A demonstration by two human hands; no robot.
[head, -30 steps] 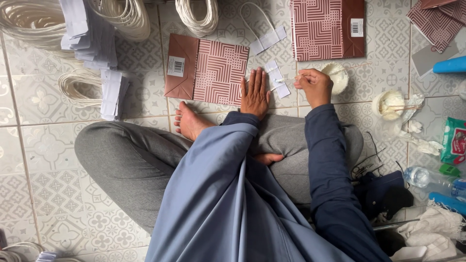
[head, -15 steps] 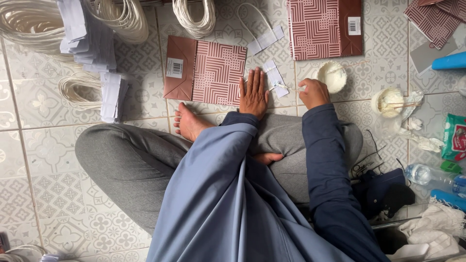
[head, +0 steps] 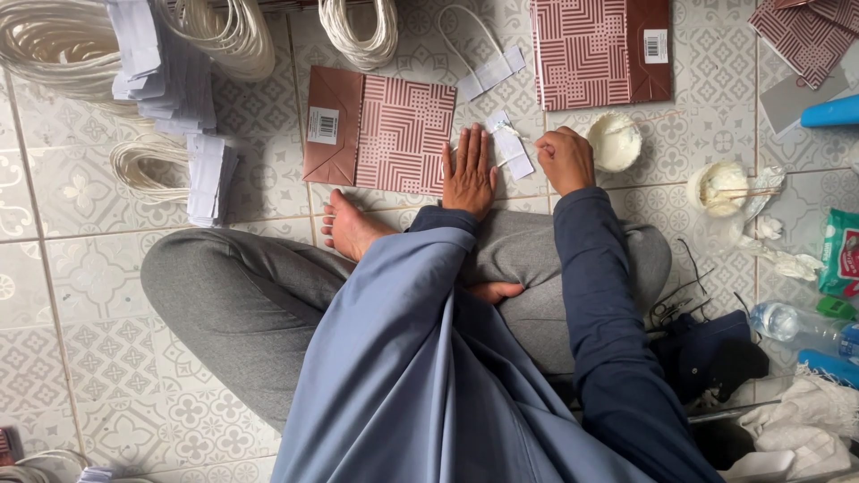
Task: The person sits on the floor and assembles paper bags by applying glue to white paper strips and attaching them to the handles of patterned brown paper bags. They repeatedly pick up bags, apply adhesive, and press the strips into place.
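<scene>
Grey patterned floor tiles (head: pixel 63 358) fill the whole view, and the person is seated cross-legged on them. At the far left, coils of white cord handles (head: pixel 54 45) are heaped against the top edge, with a leaning stack of white paper strips (head: pixel 157 72) beside them and a shorter stack of white strips (head: pixel 210 179) lower down; bare tile is left open only below these, along the lower left. Just right of the stacks, a flat folded paper bag in maroon with a pale line pattern (head: pixel 385 134) lies on the floor. The left hand (head: pixel 469 172) is pressed flat on the bag's right edge, fingers spread and nothing grasped. Just beside it, a small white paper tab (head: pixel 510 148) with a cord attached lies on the tile between the hands. The right hand (head: pixel 564 159) is closed loosely at that tab's right end, touching it; whether it is pinched cannot be told. A second flat maroon bag (head: pixel 599 54) lies above, near the top edge. A small round white tub (head: pixel 614 141) holding white paste sits just right of the right hand. Further right, another round cup of pale paste (head: pixel 720 183) has a thin stick resting across it. Little free floor is left at the right edge, which is crowded with a clear plastic bottle (head: pixel 792 324) and white rags (head: pixel 805 420).
</scene>
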